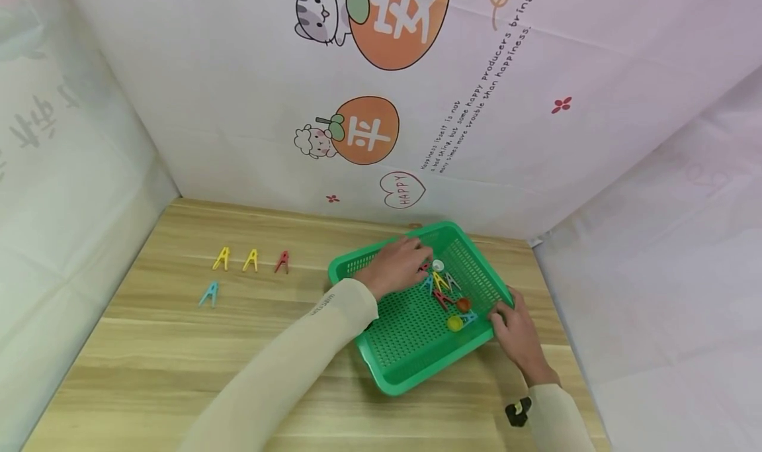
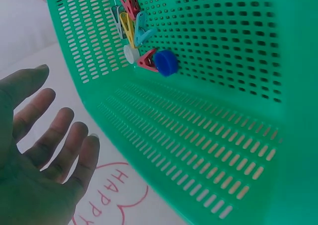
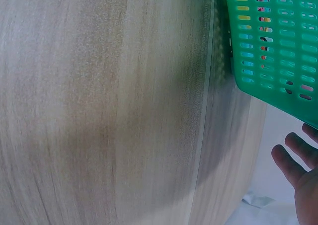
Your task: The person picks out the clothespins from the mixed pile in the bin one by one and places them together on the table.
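A green perforated basket [image 1: 440, 367] stands askew on the table. My left hand [image 1: 395, 267] reaches over its far left side, fingers loosely bent and holding nothing, as the left wrist view confirms. Near those fingers lie a blue bottle cap [image 2: 166, 63], a red clothespin [image 2: 147, 61] and a white cap [image 2: 131, 54]. Beside them are a yellow clothespin [image 1: 440, 281], a light blue clothespin [image 2: 142, 30], a grey one and another red one. An orange cap [image 1: 463, 304] and a yellow cap [image 1: 455, 323] sit toward the right corner, where my right hand [image 1: 519, 326] grips the rim.
Left of the basket on the wooden table [image 1: 178, 353] lie two yellow clothespins [image 1: 251, 260], a red clothespin [image 1: 282, 261] and a light blue clothespin [image 1: 210, 294]. A printed white cloth [image 1: 250, 121] hangs behind the table, with pale cloth on both sides.
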`<state>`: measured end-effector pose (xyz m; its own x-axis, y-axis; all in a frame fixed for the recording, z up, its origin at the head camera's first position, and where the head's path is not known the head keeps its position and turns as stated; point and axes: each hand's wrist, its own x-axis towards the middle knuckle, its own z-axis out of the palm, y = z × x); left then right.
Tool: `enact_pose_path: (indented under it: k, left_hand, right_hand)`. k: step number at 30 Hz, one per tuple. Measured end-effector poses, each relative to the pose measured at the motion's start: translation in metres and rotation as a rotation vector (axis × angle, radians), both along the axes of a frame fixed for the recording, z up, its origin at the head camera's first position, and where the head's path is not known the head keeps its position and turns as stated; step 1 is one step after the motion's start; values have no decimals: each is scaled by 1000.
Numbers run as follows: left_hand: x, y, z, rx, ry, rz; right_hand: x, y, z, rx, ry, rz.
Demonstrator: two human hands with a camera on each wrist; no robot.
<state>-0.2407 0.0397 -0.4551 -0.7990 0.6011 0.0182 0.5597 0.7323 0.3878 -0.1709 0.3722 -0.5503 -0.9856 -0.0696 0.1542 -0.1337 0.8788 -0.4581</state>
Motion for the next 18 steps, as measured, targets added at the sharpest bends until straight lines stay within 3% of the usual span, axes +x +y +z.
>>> enact_pose_path:
  k: [8, 18]
  left_hand:
    - [-6, 20, 2, -55, -11, -35]
    - [-7, 42, -9, -162, 3, -50]
  right_hand:
    - [0, 0, 0, -7, 1, 1]
    - [1, -1, 1, -13, -7, -1]
